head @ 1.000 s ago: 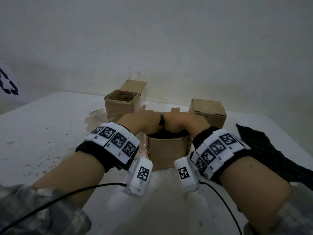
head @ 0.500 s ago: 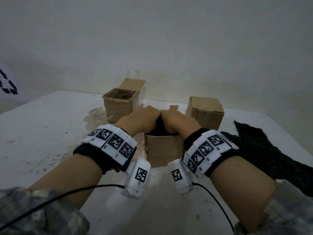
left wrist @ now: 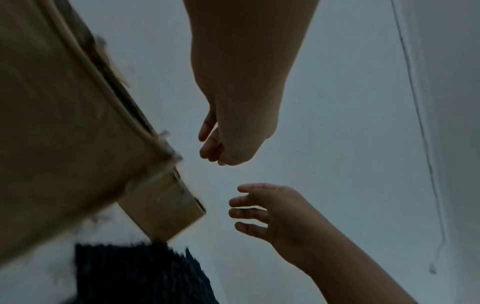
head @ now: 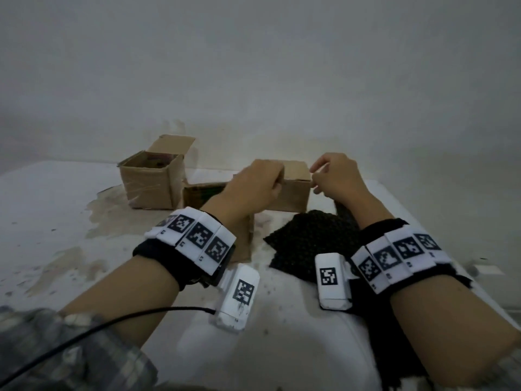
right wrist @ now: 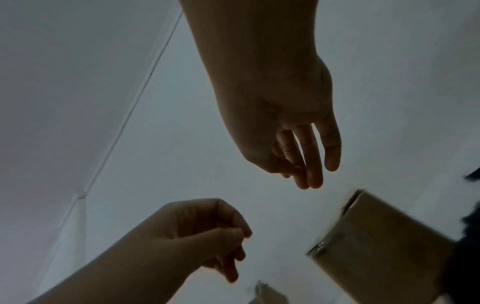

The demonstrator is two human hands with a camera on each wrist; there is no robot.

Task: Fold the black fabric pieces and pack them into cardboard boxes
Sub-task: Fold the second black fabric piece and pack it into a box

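Observation:
My left hand (head: 260,179) hovers above the table with its fingers curled and its thumb against the index finger (right wrist: 233,234), holding nothing. My right hand (head: 331,176) hangs beside it, fingers straight and relaxed (right wrist: 311,164), also empty. Between and behind the hands stands a closed cardboard box (head: 291,193). The near open box (head: 197,189) sits under my left forearm, which hides most of its inside. A loose black knitted fabric piece (head: 310,241) lies flat on the table under my right wrist, and it shows again in the left wrist view (left wrist: 130,273).
Another open cardboard box (head: 152,179) with a raised flap stands at the back left. The white table (head: 56,221) is stained and speckled, and a wall runs right behind the boxes. A black cable (head: 112,323) trails from my left wrist.
Both hands have come up out of the near box and moved apart toward the closed box. The view has swung right, so more of the loose fabric shows.

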